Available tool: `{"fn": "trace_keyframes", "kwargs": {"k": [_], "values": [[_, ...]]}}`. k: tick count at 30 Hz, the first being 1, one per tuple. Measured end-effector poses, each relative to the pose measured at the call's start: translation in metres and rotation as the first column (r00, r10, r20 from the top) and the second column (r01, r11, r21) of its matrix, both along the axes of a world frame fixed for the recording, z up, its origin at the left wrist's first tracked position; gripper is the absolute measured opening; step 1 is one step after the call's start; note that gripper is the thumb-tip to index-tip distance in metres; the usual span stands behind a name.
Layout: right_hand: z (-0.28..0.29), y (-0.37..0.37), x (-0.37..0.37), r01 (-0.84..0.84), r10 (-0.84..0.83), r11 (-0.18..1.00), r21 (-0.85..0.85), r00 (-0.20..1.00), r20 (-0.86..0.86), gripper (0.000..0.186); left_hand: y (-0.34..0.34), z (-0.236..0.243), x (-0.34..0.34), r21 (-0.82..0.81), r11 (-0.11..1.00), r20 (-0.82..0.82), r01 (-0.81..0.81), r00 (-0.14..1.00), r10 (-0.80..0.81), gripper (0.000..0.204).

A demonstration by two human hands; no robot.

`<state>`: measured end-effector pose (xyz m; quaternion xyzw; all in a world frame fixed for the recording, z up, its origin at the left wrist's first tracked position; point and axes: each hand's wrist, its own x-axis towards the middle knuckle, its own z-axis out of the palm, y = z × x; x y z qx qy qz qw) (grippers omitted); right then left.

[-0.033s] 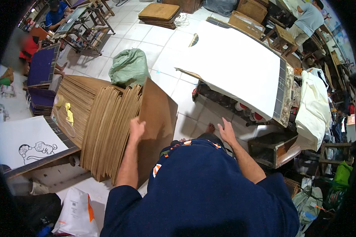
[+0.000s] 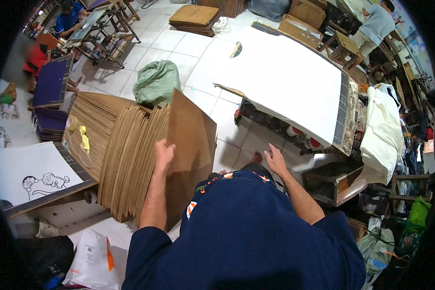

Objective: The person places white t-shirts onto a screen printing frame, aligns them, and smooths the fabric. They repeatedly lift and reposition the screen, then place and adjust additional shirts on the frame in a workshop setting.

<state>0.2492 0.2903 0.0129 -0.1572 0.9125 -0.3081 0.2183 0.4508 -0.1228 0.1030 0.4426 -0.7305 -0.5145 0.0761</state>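
My left hand [image 2: 165,153] is closed on the near edge of a tall brown board [image 2: 192,135], which stands against a long stack of thin brown boards [image 2: 125,159] on the left. My right hand [image 2: 276,159] hangs in the air with fingers apart and nothing in them, near a low worktable topped with a white sheet [image 2: 290,77]. Tape rolls [image 2: 72,122] and a yellow item [image 2: 85,139] lie on the stack. A green sack [image 2: 154,82] sits just beyond it.
A white sheet with a black drawing [image 2: 34,162] lies at left, below purple boards [image 2: 53,79]. Cream fabric [image 2: 382,130] and an open wooden box [image 2: 324,183] are at right. People work at the upper left [image 2: 65,21] and upper right [image 2: 377,26]. White bags [image 2: 92,261] lie bottom left.
The brown board has risen slightly and shifted a little left along with my left hand. My right hand has barely moved.
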Motion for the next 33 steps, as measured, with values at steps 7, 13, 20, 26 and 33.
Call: {"fn": "trace_keyframes", "kwargs": {"k": [7, 13, 20, 26, 33], "values": [[0.106, -0.073, -0.023, -0.201, 0.31, 0.917, -0.343, 0.902, 0.3, 0.045, 0.003, 0.156, -0.054, -0.027, 0.977, -0.584, -0.21, 0.797, 0.155, 0.016], [0.3, -0.11, -0.067, 0.019, 0.403, 0.486, -0.874, 0.882, 0.243, 0.078, 0.103, 0.23, -0.056, -0.633, 0.762, -0.561, -0.135, 0.759, -0.332, 0.034], [0.37, -0.038, -0.096, -0.176, -0.088, 0.656, -0.734, 0.948, -0.305, 0.046, 0.154, 0.199, -0.053, -0.951, 0.307, -0.241, 0.042, 0.525, -0.816, 0.037], [0.328, 0.02, -0.047, 0.221, -0.141, 0.316, -0.923, 0.973, 0.184, 0.023, 0.136, 0.15, -0.045, -0.701, 0.404, -0.268, 0.588, 0.307, -0.913, 0.055], [0.324, 0.113, -0.038, 0.283, -0.161, 0.362, -0.888, 0.958, 0.239, 0.059, 0.027, 0.05, -0.125, -0.751, 0.66, -0.164, -0.005, 0.97, -0.179, 0.055]]}}
